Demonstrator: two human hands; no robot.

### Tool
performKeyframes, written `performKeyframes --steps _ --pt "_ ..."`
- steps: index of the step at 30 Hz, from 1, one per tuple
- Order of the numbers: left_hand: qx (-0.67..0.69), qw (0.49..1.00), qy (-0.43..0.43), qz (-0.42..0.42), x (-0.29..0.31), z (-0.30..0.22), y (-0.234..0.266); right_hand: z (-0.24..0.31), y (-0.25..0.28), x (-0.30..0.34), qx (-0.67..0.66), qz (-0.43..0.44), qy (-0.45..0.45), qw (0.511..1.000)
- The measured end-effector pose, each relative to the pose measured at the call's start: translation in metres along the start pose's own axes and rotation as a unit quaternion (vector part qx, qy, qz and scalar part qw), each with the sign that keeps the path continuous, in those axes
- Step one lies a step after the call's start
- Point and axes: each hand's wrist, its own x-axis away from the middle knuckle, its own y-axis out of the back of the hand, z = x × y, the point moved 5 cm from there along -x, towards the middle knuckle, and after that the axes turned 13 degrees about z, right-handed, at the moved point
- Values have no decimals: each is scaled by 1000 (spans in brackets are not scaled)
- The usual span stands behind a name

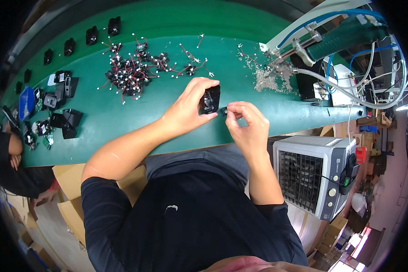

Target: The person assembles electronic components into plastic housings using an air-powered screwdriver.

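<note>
My left hand [188, 108] grips a black plastic housing [211, 99] above the green table, its open, hollow side turned toward my right hand. Just right of the housing, my right hand [249, 126] pinches a small dark part [224, 110] between thumb and fingertips. The part is mostly covered by the fingers, so its exact kind does not show. A gap separates the part from the housing. Beyond my left hand lies a heap of small black parts with red wires and white connectors [127, 75].
Small silver screws [268, 81] lie in a heap at the right, beneath a green-handled tool [344, 38] with hoses. Black housings [91, 35] line the back left. A blue tray [26, 102] and another person's hand [15, 161] are at far left. A grey air cooler [313, 177] stands right.
</note>
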Motion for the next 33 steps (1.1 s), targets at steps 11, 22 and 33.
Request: performKeyframes --steps 11,22,33 --pt "15 999 25 -19 -1 4 5 -17 -16 8 192 0 41 980" --pt "-2 1000 17 -18 0 2 2 13 1 -2 54 -36 27 998" --pt "38 998 43 -22 1 0 -1 22 -22 -5 84 -50 74 992"
